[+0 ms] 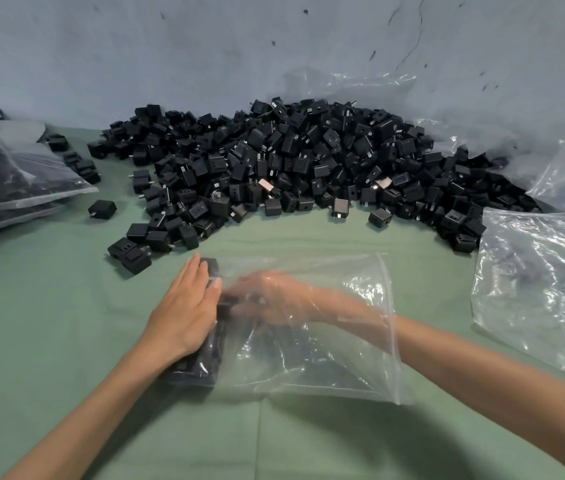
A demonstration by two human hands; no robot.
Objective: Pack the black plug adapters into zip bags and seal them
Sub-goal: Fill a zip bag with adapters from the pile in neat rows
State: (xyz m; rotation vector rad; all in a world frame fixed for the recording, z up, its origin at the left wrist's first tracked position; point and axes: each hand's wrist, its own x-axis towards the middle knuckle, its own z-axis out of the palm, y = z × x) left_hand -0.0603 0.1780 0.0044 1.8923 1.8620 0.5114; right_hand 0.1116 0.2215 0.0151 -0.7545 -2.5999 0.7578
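Pressing adapters (201,365) — left hand (187,306) flat, right hand (267,299) inside zip bag (326,358).

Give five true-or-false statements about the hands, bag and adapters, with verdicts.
1. The right hand is inside the zip bag. True.
2. Both hands are inside it. False: the left hand lies flat outside, on the row of adapters.
3. The bag is sealed. False: its zip is open, with the right hand reaching through.
4. The loose adapter pile lies beyond the bag. True.
5. Packed bags are stacked at the right. False: the filled bags are at the left.
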